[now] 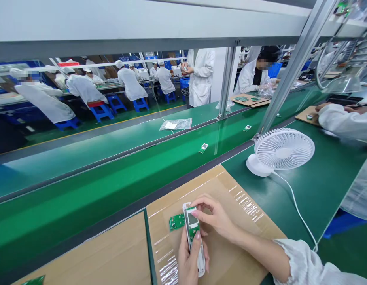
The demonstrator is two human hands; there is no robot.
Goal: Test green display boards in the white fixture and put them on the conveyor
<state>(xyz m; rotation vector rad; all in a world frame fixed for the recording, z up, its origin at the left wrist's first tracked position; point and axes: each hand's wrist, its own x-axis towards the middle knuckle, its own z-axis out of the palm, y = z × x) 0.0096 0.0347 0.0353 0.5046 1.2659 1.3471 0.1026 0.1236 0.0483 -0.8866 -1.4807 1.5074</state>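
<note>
From where I stand, a long green belt (112,182) runs across beyond the bench, a slanted metal post (296,67) rising at its near side. A cardboard sheet (227,267) lies under the hands, and a white fan (283,152) stands past its right edge. The sheet's far corner meets the belt's dark border; a narrow green gap parts its left edge from another sheet (112,253). The left hand (188,261) grips a white casing (201,264), thumb on the circuit board (194,234) set in it; the right hand (214,217) pinches the top end, thumb at the screen (191,219). A loose board (176,222) lies just left.
</note>
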